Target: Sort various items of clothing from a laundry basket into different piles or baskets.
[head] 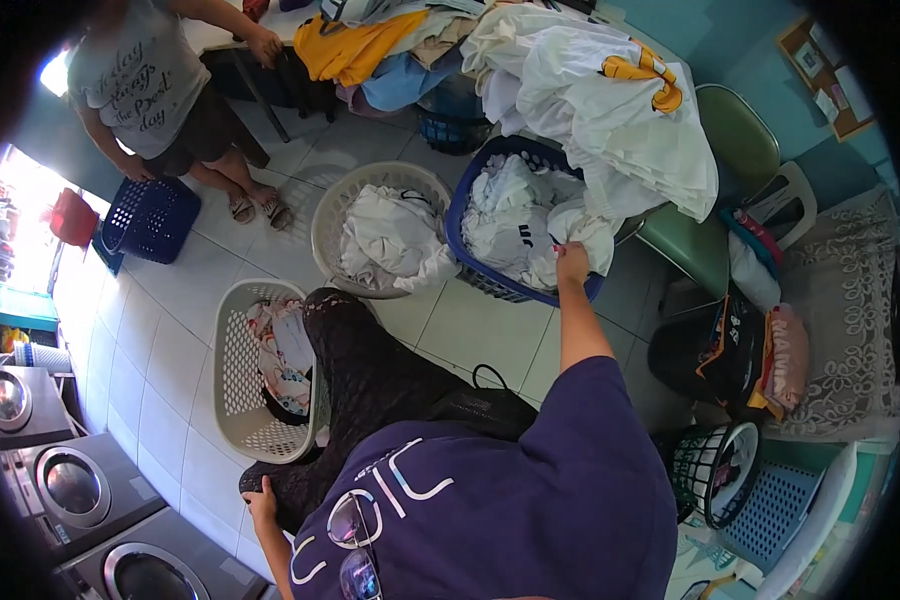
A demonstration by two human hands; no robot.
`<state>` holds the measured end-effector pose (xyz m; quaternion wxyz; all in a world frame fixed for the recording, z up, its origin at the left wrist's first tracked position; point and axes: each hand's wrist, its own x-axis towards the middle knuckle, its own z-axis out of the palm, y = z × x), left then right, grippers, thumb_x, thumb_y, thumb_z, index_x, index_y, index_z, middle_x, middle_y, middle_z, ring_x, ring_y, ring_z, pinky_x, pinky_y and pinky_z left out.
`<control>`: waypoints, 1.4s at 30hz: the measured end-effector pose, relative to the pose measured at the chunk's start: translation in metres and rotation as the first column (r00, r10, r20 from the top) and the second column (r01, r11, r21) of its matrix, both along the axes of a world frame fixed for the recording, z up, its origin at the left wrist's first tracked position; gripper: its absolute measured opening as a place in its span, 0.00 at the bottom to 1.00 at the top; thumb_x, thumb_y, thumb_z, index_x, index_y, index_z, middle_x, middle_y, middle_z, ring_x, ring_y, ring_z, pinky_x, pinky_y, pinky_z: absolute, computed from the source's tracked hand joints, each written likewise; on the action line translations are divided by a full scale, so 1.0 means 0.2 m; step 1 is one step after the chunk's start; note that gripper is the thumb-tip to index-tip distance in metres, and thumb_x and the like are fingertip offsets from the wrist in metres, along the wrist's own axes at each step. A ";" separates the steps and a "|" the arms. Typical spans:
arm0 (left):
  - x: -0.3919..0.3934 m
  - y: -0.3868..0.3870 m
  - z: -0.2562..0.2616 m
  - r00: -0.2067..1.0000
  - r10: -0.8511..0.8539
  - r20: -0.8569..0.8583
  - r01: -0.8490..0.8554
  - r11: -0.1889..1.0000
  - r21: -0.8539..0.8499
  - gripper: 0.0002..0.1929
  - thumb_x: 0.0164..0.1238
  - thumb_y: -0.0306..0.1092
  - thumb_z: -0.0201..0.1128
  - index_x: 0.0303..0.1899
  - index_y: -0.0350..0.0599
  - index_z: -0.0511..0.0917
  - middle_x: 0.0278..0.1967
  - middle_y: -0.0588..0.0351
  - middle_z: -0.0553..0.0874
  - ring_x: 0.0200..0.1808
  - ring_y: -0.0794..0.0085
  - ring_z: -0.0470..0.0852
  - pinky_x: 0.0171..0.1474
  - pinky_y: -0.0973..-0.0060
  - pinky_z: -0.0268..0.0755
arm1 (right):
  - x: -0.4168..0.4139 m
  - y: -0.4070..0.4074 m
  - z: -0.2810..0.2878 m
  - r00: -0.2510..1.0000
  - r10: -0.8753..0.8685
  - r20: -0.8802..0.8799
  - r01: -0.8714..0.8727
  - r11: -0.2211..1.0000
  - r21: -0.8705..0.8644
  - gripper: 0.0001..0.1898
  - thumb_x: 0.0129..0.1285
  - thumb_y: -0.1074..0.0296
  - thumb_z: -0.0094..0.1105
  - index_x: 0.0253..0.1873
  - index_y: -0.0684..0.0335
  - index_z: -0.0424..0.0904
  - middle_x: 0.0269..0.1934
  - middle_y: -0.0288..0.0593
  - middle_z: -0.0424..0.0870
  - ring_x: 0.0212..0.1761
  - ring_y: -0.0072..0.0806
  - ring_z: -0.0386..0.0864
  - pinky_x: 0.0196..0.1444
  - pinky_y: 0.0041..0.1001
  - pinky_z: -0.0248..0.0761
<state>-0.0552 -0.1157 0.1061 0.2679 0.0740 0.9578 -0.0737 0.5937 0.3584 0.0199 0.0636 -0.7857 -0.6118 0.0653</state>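
Observation:
My right hand [572, 264] grips a piece of white cloth [589, 232] at the near right side of a dark blue plastic laundry basket [457, 232]. Crumpled white laundry [506, 217] fills that basket, some with dark print. My left hand [261, 504] rests on my knee in dark patterned trousers and holds nothing; part of its fingers is hidden. In front of me stands a round, pale basket [326, 259] heaped with white cloth [386, 232]. Close to my legs is a pale perforated basket [244, 397] with printed clothes [281, 352] inside.
A large white heap [562, 82] hangs off the table beside a green chair [690, 240]. Another person [142, 82] stands at a blue basket [157, 221]. Front-loading machines [75, 487] line the left; a black bin [679, 360] and baskets [769, 502] stand right.

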 end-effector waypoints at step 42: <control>0.63 0.51 1.21 0.568 -0.368 -0.736 0.674 -0.305 0.673 0.34 0.40 0.41 0.74 0.52 0.42 0.69 0.52 0.44 0.73 0.56 0.53 0.70 0.57 0.60 0.62 | -1.91 -1.11 1.73 -0.442 0.674 -0.593 -0.851 -0.106 0.514 0.10 0.59 0.72 0.53 0.44 0.67 0.74 0.24 0.52 0.76 0.27 0.38 0.78 0.29 0.30 0.68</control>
